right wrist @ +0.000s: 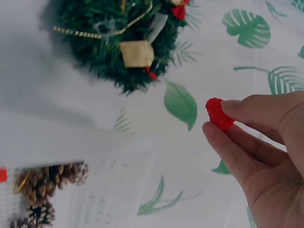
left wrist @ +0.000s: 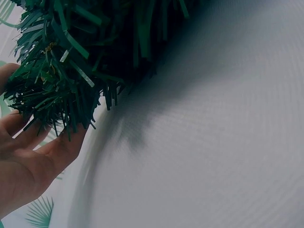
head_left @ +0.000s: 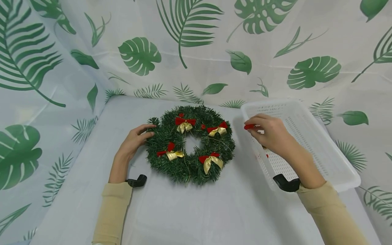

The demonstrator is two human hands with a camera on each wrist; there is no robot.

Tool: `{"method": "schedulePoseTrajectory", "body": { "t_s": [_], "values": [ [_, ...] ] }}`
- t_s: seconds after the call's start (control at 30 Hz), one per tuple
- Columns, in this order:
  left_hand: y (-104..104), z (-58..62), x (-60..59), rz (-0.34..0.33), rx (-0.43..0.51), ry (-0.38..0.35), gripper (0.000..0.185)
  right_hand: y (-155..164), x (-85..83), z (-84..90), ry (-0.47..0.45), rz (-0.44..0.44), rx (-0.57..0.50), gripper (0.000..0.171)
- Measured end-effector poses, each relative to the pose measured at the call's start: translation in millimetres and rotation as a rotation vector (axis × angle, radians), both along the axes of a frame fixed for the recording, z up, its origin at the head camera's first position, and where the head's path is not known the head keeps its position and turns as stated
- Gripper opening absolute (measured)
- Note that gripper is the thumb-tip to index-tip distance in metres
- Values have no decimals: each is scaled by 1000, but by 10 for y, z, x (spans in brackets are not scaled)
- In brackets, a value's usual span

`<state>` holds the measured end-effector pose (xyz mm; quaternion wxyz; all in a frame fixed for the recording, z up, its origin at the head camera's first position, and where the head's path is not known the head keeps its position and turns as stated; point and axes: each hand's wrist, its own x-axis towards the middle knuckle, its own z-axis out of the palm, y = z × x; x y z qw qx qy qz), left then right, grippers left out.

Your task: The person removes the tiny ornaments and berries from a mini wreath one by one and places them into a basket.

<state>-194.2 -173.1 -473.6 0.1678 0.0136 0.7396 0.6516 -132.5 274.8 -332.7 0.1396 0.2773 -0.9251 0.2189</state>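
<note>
wreath (head_left: 190, 144) mid table, basket (head_left: 321, 149) rt, front free

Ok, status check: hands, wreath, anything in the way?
Left hand touching wreath edge, no grip. Right hand pinching red piece over basket. Nothing in the way.

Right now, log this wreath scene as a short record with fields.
left hand: left hand rests its fingers on the wreath's left edge
right hand: right hand pinches a small red piece above the basket's near-left rim
wreath: green wreath lies flat on the table, bearing four red-and-gold bows and a gold bead string
basket: white perforated basket right of the wreath, holding pine cones
backdrop: leaf-print cloth
</note>
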Motion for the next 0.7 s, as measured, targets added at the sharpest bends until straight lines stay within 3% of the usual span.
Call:
{"method": "schedulePoseTrajectory", "body": {
  "t_s": [0.7],
  "values": [
    [-4,-11,-3,13,-11,-12,48,542,-142,-72,-161,-173,25,17]
  ]
}}
